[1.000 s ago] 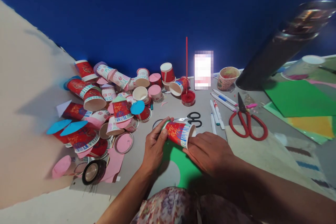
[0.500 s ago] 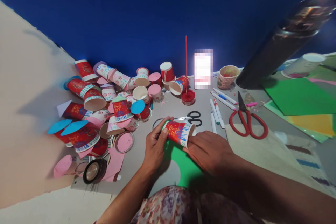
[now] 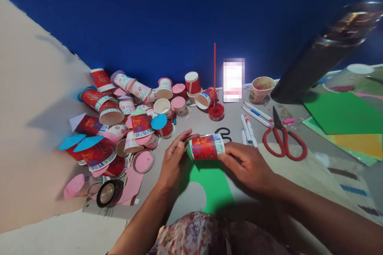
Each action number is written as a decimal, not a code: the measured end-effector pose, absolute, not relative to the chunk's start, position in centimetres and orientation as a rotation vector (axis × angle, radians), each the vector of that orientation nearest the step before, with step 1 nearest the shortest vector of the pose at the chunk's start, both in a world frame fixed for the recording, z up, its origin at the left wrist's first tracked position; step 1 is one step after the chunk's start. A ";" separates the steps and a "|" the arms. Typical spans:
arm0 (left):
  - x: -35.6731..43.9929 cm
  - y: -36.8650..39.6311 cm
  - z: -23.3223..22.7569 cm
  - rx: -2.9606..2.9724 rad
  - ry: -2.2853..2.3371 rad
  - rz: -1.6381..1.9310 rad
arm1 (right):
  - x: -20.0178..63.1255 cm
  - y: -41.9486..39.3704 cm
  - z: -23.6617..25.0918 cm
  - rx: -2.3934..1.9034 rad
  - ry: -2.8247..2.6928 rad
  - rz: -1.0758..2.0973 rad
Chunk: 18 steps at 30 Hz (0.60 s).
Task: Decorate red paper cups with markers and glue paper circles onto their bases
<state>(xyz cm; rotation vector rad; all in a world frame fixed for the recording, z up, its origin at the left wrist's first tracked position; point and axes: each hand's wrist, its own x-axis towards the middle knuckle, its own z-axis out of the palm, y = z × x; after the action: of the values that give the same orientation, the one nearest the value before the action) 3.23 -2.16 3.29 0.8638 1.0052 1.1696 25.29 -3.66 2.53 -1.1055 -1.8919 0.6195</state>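
A red paper cup (image 3: 207,147) with a blue and white rim lies on its side between my hands, lifted a little above the grey board. My right hand (image 3: 245,165) grips its rim end. My left hand (image 3: 173,161) has its fingertips on the cup's base end, where a green disc shows. A green paper sheet (image 3: 214,185) with a round hole cut out of it lies under the cup, in front of me.
A heap of decorated paper cups (image 3: 131,119) covers the left. Black scissors (image 3: 224,132), markers (image 3: 247,126) and red scissors (image 3: 284,139) lie beyond my hands. A tape roll (image 3: 108,193) sits near left, coloured sheets (image 3: 344,115) and a dark cylinder (image 3: 317,55) at right.
The cup has been raised off the green sheet and turned sideways. My right hand has shifted from pressing on the sheet to holding the cup's rim end.
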 end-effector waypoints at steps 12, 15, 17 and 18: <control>2.6 -1.6 3.3 0.643 0.964 1.105 | 25.9 -2.4 1.2 -1.075 -1.172 1.711; 2.5 -1.6 3.4 0.596 0.916 1.088 | 26.1 -2.3 0.8 -1.085 -1.143 1.743; 2.4 -1.6 3.6 0.555 0.889 1.052 | 26.1 -2.2 0.7 -1.091 -1.123 1.770; 2.4 -1.6 3.6 0.540 0.882 1.026 | 26.1 -2.2 0.7 -1.091 -1.109 1.786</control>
<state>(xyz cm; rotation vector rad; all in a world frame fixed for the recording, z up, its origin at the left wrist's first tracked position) 2.35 -1.61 3.58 0.5399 0.8825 1.0260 26.15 -2.19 0.73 -1.0914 -1.1088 1.7862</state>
